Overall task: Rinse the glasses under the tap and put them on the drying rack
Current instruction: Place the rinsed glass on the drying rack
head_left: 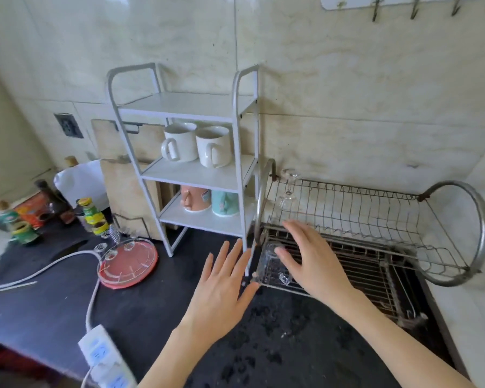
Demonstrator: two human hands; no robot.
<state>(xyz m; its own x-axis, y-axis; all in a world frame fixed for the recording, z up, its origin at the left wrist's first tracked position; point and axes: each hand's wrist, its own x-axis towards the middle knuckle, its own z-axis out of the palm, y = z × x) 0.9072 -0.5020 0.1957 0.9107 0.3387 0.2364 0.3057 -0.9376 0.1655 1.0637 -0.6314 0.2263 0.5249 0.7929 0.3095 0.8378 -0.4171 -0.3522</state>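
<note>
Right hand, grip wide, fingers straight over glass lying on near-left drying rack to drain; left hand spread, holding nothing

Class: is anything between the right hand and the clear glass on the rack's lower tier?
Nothing visible. The right hand hovers open at the glass, which already lies on the drying rack lower tier.

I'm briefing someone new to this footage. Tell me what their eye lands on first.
Two open hands, left hand and right hand, spread over a clear glass on the lower tier of the wire drying rack at right. Left of it, a white shelf unit holds two white mugs.
</note>
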